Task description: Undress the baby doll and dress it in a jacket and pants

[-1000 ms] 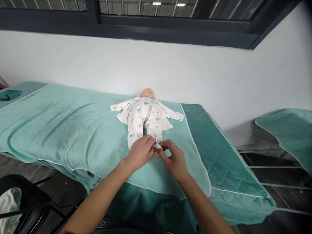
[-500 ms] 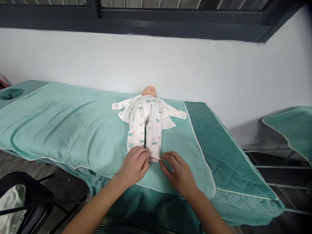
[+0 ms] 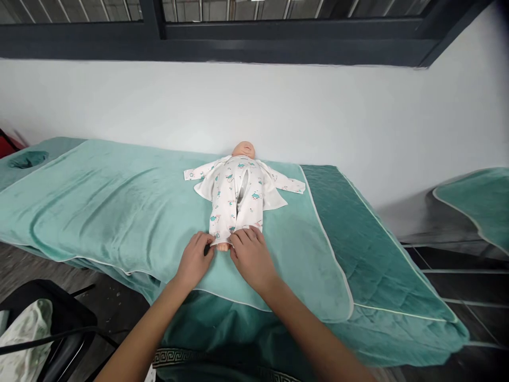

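Observation:
A baby doll [image 3: 244, 149] lies face up on a teal towel [image 3: 119, 207], dressed in a white printed sleepsuit [image 3: 238, 199] whose front is open down the middle. My left hand [image 3: 194, 260] pinches the cuff of the sleepsuit's left leg, where a small doll foot [image 3: 222, 246] pokes out. My right hand [image 3: 250, 257] rests on the same cuff from the right side and covers the end of the other leg.
The towel covers a massage bed with a darker quilted cover [image 3: 358, 233] against a white wall. A second teal-covered bed [image 3: 477, 207] stands at the right. A black chair [image 3: 47, 329] with a pale cloth [image 3: 24, 334] is at lower left.
Both hands have shifted left from the sleepsuit's right leg end to the left leg cuff. The doll's foot now shows at that cuff.

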A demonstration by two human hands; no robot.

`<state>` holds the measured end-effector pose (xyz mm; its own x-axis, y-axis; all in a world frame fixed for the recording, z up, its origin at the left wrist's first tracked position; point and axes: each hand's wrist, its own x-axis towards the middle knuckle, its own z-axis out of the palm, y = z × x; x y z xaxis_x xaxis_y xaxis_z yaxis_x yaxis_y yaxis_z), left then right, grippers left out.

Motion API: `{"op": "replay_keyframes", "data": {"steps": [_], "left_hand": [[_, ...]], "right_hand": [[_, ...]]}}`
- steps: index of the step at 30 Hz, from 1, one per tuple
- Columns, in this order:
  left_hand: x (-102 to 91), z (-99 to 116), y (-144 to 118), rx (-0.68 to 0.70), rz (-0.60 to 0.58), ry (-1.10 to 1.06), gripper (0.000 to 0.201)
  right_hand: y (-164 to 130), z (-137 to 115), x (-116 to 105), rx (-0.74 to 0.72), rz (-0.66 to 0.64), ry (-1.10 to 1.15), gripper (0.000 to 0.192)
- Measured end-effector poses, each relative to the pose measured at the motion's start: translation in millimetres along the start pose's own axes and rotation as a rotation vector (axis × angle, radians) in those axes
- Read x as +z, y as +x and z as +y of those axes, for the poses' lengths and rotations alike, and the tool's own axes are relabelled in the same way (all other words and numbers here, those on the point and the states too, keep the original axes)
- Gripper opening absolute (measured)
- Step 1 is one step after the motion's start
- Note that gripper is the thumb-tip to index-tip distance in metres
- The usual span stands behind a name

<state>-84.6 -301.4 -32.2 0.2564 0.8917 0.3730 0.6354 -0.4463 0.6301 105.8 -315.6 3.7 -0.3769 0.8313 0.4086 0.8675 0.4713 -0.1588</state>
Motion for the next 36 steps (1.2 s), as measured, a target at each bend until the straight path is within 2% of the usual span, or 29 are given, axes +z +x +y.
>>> {"op": "replay_keyframes", "data": {"steps": [3,9,15,20,23,26,28,30,32,36], "left_hand": [[-5.0,5.9,4.9,0.007,0.021,-0.064,0.013],[-14.4,21.0,-1.8,0.102,0.120,-0.182,0.021],[-11.0,19.0,-9.4,0.040,0.074,-0.228,0.027],[-14.3,12.1,-7.4,-0.014,0.009,-0.180,0.025],[-16.1,3.2,-2.7,-0.037,-0.038,-0.176,0.024],[-14.0,-12.6,8.1,-0.017,-0.035,-0.273,0.024],[-10.3,-24.8,20.4,-0.001,0.016,-0.283,0.022],[-5.3,-35.5,36.8,0.021,0.080,-0.172,0.023],[0.3,-43.3,56.5,0.065,0.100,0.016,0.028],[11.0,-52.3,100.1,0.151,0.000,0.282,0.039]], "right_hand": [[3.3,4.6,0.7,0.015,0.018,0.040,0.012],[-4.7,6.8,-15.5,-0.024,0.135,0.178,0.013],[-11.4,1.0,-19.2,-0.059,0.144,0.224,0.014],[-10.4,5.3,-20.1,-0.107,0.090,0.242,0.011],[-8.5,22.9,-18.8,-0.100,0.092,0.306,0.008],[-4.0,57.5,-8.2,0.053,0.248,0.344,0.018],[1.0,85.2,4.6,0.164,0.338,0.285,0.027],[7.4,109.5,19.1,0.225,0.315,0.187,0.035],[14.4,125.5,31.7,0.231,0.226,0.110,0.038],[26.3,133.8,43.0,0.161,0.099,-0.048,0.036]]}}
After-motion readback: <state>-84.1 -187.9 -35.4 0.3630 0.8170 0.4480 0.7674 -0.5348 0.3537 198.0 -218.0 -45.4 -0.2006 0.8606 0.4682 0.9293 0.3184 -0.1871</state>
